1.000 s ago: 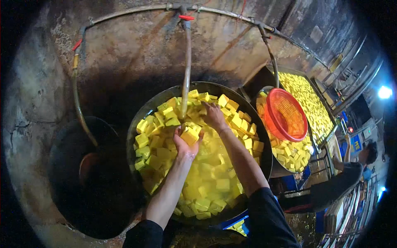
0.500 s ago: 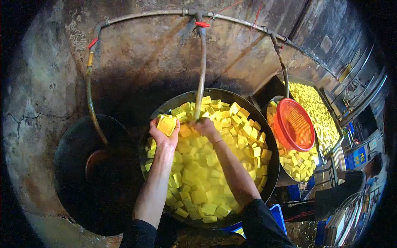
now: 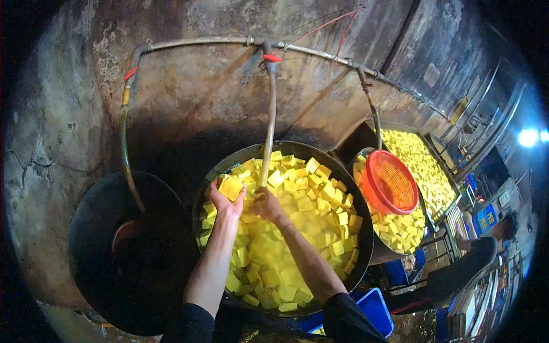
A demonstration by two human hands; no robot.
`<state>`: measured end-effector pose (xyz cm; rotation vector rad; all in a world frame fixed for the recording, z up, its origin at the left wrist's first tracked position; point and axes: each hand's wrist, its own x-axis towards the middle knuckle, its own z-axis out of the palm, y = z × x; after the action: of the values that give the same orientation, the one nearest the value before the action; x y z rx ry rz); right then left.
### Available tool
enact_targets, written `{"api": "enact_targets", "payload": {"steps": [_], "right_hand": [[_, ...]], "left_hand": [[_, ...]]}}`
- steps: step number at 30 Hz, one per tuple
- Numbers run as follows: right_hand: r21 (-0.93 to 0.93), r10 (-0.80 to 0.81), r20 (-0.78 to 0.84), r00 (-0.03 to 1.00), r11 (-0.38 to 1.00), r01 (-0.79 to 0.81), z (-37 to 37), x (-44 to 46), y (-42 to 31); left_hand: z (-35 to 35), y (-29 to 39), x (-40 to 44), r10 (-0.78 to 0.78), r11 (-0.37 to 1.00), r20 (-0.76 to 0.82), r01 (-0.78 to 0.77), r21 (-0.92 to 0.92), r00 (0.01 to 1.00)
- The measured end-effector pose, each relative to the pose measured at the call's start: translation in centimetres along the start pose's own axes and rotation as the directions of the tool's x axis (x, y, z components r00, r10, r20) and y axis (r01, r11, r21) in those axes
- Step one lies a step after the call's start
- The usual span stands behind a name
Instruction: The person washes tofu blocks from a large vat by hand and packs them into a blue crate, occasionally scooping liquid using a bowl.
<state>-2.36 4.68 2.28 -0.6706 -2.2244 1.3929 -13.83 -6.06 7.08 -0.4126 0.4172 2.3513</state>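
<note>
Your right hand [image 3: 266,204] has drawn back from the far blocks [image 3: 312,166] to the hose [image 3: 270,126], its fingers' grip unclear, so only your left hand [image 3: 228,206] clearly holds a yellow block [image 3: 231,187].

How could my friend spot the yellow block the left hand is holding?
Find the big round vat under the middle hose. Over its left part, look for the person's left hand. Unlike the other blocks lying in the vat, this yellow block sits up in that hand.
</note>
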Motion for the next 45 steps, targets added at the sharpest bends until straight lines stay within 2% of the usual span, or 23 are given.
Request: {"api": "enact_targets", "payload": {"steps": [2, 4, 7, 10, 12, 14, 18, 20, 21, 22, 24, 25, 26, 30, 31, 32, 34, 35, 36, 37, 40, 41, 45], "right_hand": [[0.027, 0.231, 0.261, 0.937, 0.969, -0.246, 0.8, 0.0, 1.6], [-0.089, 0.194, 0.309, 0.931, 0.981, -0.175, -0.5, -1.3, -0.5], [-0.151, 0.142, 0.218, 0.966, 0.982, -0.111, -2.2, -3.6, -3.6], [0.317, 0.010, 0.103, 0.995, 0.947, -0.042, -4.5, -6.2, -7.5], [0.355, 0.035, 0.039, 0.999, 0.934, -0.047, -5.2, -7.6, -10.5], [0.399, 0.075, -0.041, 0.996, 0.916, -0.052, -5.8, -8.6, -11.7], [0.093, 0.007, -0.118, 0.993, 0.996, 0.004, -5.9, -9.9, -10.9], [0.134, 0.095, -0.211, 0.973, 0.989, -0.067, -7.7, -10.9, -10.1], [0.235, 0.176, -0.150, 0.973, 0.962, -0.138, -8.9, -12.2, -12.2], [0.165, 0.099, -0.143, 0.985, 0.983, -0.075, -9.7, -12.9, -12.5], [-0.001, -0.269, -0.154, 0.951, 0.962, 0.273, -10.4, -13.6, -12.5], [-0.328, -0.323, -0.105, 0.941, 0.904, 0.273, -11.4, -14.3, -13.7], [-0.497, -0.166, -0.109, 0.980, 0.863, 0.090, -12.2, -14.6, -14.8], [-0.595, -0.172, -0.245, 0.954, 0.803, -0.008, -18.0, -18.7, -13.9], [-0.637, -0.038, -0.187, 0.982, 0.766, -0.092, -20.1, -20.3, -13.9], [-0.544, 0.062, -0.142, 0.988, 0.829, -0.130, -22.2, -22.1, -13.3], [-0.094, 0.117, 0.031, 0.993, 0.989, -0.114, -26.2, -26.8, -12.5], [0.049, 0.049, 0.003, 0.999, 0.998, -0.049, -27.3, -30.4, -12.3], [0.027, 0.008, -0.046, 0.999, 1.000, -0.007, -28.5, -33.9, -10.4], [0.208, 0.126, -0.111, 0.986, 0.973, -0.101, -29.1, -37.7, -8.7], [0.592, 0.410, -0.259, 0.875, 0.783, -0.191, -29.1, -49.3, -0.1], [0.719, 0.510, -0.284, 0.812, 0.673, -0.171, -28.6, -52.5, 2.7], [0.961, 0.878, -0.121, 0.463, 0.221, -0.167, -25.0, -63.8, 17.5]], "left_hand": [[-0.4, 0.5, 0.0, -0.008, 1.000, 0.087, 0.007, 0.013, 0.996], [-0.6, 0.7, -0.1, 0.006, 1.000, 0.065, -0.007, 0.007, 0.998], [-1.2, 1.0, -0.4, -0.004, 1.000, 0.050, 0.003, 0.028, 0.999], [-0.4, -0.5, -2.5, 0.003, 0.996, -0.004, -0.003, 0.089, 1.000], [-0.5, -2.0, -2.7, -0.014, 0.992, -0.027, 0.018, 0.129, 1.000], [-2.1, -4.7, -1.4, -0.090, 0.995, 0.097, 0.086, 0.043, 0.991], [-2.7, -8.4, -4.3, -0.275, 0.961, 0.364, 0.269, 0.070, 0.890], [-2.7, -10.3, -5.3, -0.325, 0.945, 0.269, 0.323, 0.056, 0.906], [-2.6, -11.1, -5.7, -0.350, 0.936, 0.181, 0.351, 0.032, 0.919], [-3.0, -12.2, -5.8, -0.372, 0.928, 0.170, 0.371, 0.041, 0.912], [-3.7, -14.6, -6.2, -0.375, 0.924, 0.249, 0.381, 0.029, 0.893], [-2.3, -15.3, -8.3, -0.393, 0.917, 0.213, 0.397, 0.026, 0.894], [-1.3, -15.5, -10.5, -0.431, 0.902, 0.310, 0.417, 0.114, 0.848], [0.2, -20.1, -15.3, -0.551, 0.834, 0.207, 0.524, 0.176, 0.808], [1.0, -21.3, -17.3, -0.614, 0.788, 0.278, 0.548, 0.280, 0.739], [1.4, -22.8, -19.2, -0.681, 0.729, 0.333, 0.566, 0.385, 0.652], [2.7, -26.2, -25.2, -0.704, 0.707, 0.328, 0.577, 0.409, 0.631], [2.0, -27.9, -27.8, -0.758, 0.645, 0.284, 0.610, 0.461, 0.586], [1.5, -29.7, -30.4, -0.802, 0.585, 0.241, 0.636, 0.503, 0.547], [-0.8, -32.3, -32.4, -0.833, 0.496, 0.126, 0.624, 0.604, 0.539], [-10.1, -40.9, -37.0, -0.841, 0.082, -0.292, 0.640, 0.764, 0.456], [-14.7, -42.9, -37.7, -0.859, 0.029, -0.280, 0.587, 0.809, 0.429], [-27.0, -45.8, -38.5, -0.666, -0.296, -0.470, 0.373, 0.879, 0.579]]}}
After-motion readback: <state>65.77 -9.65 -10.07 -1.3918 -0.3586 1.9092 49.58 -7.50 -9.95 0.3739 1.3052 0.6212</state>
